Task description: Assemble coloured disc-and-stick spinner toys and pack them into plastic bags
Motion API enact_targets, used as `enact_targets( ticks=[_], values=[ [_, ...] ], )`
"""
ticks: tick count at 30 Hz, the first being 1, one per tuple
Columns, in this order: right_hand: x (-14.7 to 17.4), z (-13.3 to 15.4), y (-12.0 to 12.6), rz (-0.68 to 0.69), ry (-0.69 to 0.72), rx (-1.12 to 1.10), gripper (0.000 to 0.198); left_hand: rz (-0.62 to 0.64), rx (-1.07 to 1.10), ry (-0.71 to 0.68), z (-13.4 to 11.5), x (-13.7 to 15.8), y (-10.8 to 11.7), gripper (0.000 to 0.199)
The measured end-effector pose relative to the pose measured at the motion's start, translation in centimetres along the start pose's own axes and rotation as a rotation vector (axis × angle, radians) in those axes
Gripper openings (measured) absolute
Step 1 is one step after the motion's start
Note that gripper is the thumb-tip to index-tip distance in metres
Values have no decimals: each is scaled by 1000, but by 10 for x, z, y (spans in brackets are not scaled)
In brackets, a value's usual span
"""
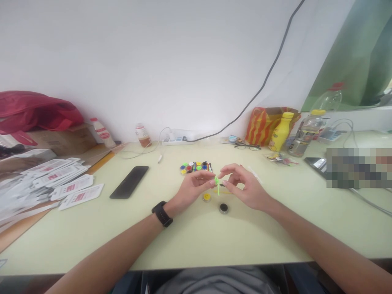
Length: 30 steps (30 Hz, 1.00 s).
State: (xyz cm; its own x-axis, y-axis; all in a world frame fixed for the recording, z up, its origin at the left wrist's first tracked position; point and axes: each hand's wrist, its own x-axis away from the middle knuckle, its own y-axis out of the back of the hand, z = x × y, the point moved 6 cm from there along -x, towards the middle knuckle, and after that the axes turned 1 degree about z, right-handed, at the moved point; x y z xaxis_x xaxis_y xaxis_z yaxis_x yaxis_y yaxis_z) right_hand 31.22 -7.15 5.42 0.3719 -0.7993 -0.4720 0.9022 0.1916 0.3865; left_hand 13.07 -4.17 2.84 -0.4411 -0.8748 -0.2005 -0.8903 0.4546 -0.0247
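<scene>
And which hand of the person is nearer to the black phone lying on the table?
Left. The left hand is to the right of the phone, not touching it; the right hand is farther right, beyond the left one.

Pale yellow-green surface [183, 245], kinda busy: black phone [129, 182] on the left, yellow round piece [207, 197] and black round piece [223, 208] mid-surface, glasses [247, 146] and yellow bottle [280, 132] towards the wall.

Bright diffuse light, faint shadows on the table [183, 245], slight blur, stretched edges, pixelated patch [358, 168] at right
</scene>
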Motion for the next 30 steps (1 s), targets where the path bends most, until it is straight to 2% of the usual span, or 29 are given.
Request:
enact_targets(
  ticks=[5, 9, 13, 16, 25, 30],
  values=[
    [0, 3, -2, 0, 17, 39, 26, -19, -5, -13, 1, -1, 2, 32],
    [1, 2, 1, -47, -23, 54, 45, -54, 1, -19, 1, -2, 4, 34],
    [1, -9, 9, -57, -161, -140, 30, -102, 8, 9, 2, -2, 5, 37],
    [-1, -13, 17, -106, -174, -241, 30, -109, 12, 27, 2, -1, 5, 37],
    [-2, -8, 1, -8, -104, -104, 25, -70, 19, 3, 2, -2, 3, 35],
    [-1, -9, 3, -17, -78, -63, 21, -53, 30, -6, 2, -2, 3, 35]
  ],
)
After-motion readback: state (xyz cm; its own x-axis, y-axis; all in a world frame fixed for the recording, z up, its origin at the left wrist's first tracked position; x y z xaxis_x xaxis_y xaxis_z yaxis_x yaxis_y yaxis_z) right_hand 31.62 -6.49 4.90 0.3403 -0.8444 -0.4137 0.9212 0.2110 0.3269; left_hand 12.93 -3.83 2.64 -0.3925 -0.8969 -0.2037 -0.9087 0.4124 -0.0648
